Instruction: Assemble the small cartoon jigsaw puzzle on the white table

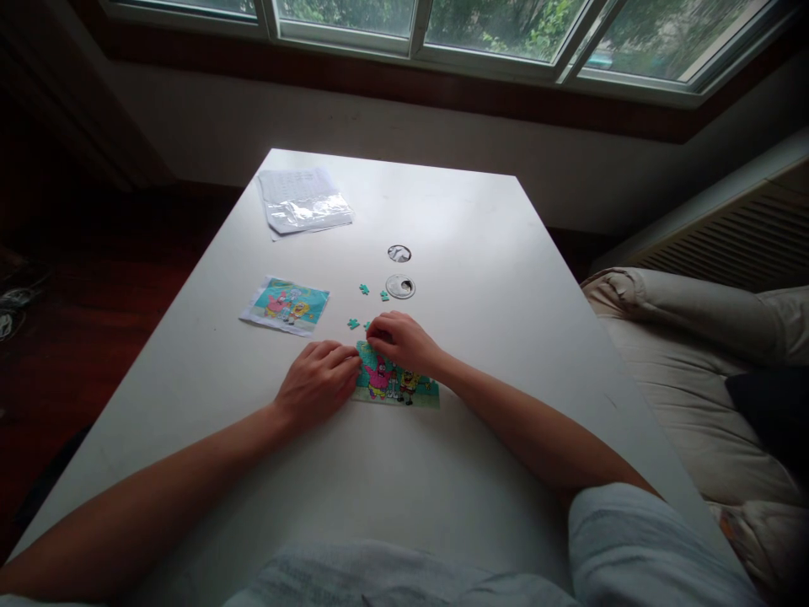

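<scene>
A small colourful jigsaw puzzle (398, 384) lies on the white table (480, 253) in front of me. My left hand (316, 381) rests at the puzzle's left edge, fingers curled against it. My right hand (401, 339) sits on the puzzle's upper left part, fingers bent down in a pinch; whether a piece is under them is hidden. Loose teal pieces (364, 289) (384, 295) (353, 324) lie just beyond the hands. A printed picture card (286, 305) with the same cartoon scene lies to the left.
A clear plastic bag on a paper sheet (303, 202) lies at the table's far left. Two round cable holes (399, 253) (400, 287) sit mid-table. A cushioned seat (695, 354) is on the right, windows (506, 25) behind.
</scene>
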{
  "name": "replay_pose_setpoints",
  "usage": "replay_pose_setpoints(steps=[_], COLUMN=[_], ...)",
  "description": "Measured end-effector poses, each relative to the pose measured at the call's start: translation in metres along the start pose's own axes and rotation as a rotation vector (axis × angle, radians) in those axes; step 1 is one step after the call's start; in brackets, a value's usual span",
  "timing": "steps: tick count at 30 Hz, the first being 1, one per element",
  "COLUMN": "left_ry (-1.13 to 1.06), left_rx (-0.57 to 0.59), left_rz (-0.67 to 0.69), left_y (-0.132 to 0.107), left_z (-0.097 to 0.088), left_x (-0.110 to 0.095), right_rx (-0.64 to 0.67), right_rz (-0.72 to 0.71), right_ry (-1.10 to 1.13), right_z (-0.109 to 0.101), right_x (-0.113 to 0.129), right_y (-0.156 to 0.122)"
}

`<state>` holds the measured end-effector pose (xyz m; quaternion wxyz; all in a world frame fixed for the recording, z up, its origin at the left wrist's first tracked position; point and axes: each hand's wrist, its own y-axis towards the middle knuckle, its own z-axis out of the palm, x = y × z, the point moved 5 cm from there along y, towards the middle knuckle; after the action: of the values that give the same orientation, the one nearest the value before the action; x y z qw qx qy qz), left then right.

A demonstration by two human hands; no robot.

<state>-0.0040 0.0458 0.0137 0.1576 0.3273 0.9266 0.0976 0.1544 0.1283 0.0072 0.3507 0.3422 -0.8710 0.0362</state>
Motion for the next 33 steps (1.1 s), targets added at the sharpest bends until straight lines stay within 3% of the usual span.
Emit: replay_pose_setpoints(steps=[12,22,33], left_ry=[0.005,-0.014,-0.155], left_rx=[0.007,0.053,-0.058], left_rz=[0.017,-0.001,-0.065], left_y=[0.000,0.004,0.004], left_z=[0.007,0.001,0.006], left_x=[0.003,0.003,0.026], right_rx=[-0.011,-0.204,-0.223], right_rz=[0.028,0.128,0.164], right_ry=[0.034,0.110,0.134], right_z=[-0.002,-0.016,-0.021], right_x=[0.000,-0.015,-0.024], right_y=[0.000,0.002,0.002])
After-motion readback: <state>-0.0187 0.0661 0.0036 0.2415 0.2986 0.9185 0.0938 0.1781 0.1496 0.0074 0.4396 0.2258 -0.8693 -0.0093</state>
